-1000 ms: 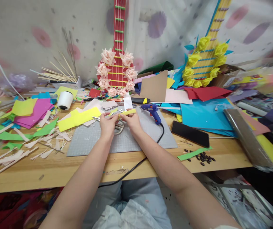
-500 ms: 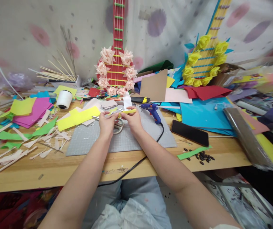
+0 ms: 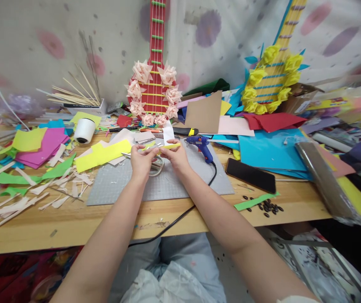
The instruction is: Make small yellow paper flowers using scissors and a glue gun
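Left hand [image 3: 141, 163] pinches a yellow strip [image 3: 172, 146] over the grey mat [image 3: 164, 190], as I see it; the right hand [image 3: 177, 158] grips it too. I judge this piece unfinished, fixed to nothing visible; the flowered yellow guitar [image 3: 269, 86] looks complete.

The paper strip [image 3: 172, 146] at frame centre is yellow, the glue gun [image 3: 201, 147] blue, and the cutting mat [image 3: 111, 185] grey with a grid.

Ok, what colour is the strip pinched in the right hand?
The strip is yellow; the head view shows it best.
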`<move>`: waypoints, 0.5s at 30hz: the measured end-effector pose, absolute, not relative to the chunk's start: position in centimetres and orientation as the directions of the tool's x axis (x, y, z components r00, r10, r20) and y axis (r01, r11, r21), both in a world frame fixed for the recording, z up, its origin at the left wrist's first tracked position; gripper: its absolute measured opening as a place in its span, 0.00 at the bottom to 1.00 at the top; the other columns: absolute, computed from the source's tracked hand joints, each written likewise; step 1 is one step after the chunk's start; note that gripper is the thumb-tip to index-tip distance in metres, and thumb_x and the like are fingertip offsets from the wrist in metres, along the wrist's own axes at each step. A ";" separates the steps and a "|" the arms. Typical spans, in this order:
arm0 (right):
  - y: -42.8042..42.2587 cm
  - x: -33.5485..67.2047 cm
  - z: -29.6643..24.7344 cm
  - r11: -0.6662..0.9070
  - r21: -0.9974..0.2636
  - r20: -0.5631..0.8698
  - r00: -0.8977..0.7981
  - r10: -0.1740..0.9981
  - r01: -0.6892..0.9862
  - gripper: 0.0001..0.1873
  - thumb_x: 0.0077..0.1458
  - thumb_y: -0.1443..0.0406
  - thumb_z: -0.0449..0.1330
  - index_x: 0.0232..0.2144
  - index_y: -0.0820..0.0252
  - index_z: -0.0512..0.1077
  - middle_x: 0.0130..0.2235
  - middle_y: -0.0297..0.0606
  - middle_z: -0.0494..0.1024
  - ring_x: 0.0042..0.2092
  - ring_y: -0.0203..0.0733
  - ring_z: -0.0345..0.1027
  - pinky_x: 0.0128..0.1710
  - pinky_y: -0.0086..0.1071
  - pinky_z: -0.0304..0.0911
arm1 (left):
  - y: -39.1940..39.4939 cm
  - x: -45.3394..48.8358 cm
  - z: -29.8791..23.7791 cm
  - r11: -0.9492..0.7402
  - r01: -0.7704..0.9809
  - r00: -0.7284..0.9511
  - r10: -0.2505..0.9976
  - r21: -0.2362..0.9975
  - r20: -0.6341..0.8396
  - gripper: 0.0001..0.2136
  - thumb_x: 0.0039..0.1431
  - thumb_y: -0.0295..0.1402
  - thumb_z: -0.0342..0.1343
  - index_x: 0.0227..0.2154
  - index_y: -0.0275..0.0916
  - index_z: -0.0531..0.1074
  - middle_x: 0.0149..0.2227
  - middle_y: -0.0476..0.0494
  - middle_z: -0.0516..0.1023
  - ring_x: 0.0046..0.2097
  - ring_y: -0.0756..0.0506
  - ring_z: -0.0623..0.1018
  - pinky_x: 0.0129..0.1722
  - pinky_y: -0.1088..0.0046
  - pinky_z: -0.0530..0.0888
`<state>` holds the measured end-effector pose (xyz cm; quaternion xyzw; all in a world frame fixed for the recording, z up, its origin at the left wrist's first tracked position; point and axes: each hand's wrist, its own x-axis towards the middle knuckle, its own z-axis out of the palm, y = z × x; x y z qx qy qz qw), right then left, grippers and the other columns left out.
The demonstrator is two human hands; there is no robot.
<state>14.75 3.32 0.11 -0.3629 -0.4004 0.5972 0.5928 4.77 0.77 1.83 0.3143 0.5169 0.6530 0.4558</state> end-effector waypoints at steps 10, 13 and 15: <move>3.4 14.5 -0.5 -0.025 -0.890 0.008 -0.072 0.997 -0.455 0.26 0.31 0.65 0.66 0.33 0.56 0.57 0.26 0.25 0.69 0.27 0.32 0.67 0.30 0.30 0.66 | 1.1 4.9 1.5 -0.041 -0.312 -0.359 0.930 0.949 -0.078 0.21 0.34 0.29 0.63 0.27 0.40 0.53 0.19 0.59 0.66 0.22 0.53 0.72 0.25 0.75 0.72; 3.5 14.4 -0.6 -0.021 -0.898 0.014 -0.077 0.997 -0.440 0.26 0.30 0.64 0.66 0.33 0.57 0.57 0.26 0.25 0.68 0.27 0.32 0.67 0.28 0.28 0.65 | 1.1 4.8 1.3 -0.053 -0.317 -0.351 0.934 0.947 -0.066 0.21 0.35 0.29 0.63 0.26 0.40 0.53 0.19 0.60 0.64 0.21 0.54 0.70 0.24 0.76 0.71; 3.4 14.4 -0.6 -0.012 -0.902 0.028 -0.084 0.996 -0.431 0.26 0.30 0.64 0.65 0.33 0.57 0.57 0.26 0.25 0.68 0.27 0.32 0.67 0.28 0.28 0.64 | 1.2 4.8 1.2 -0.063 -0.319 -0.354 0.934 0.946 -0.057 0.21 0.35 0.29 0.63 0.25 0.40 0.52 0.18 0.61 0.62 0.21 0.54 0.69 0.23 0.76 0.71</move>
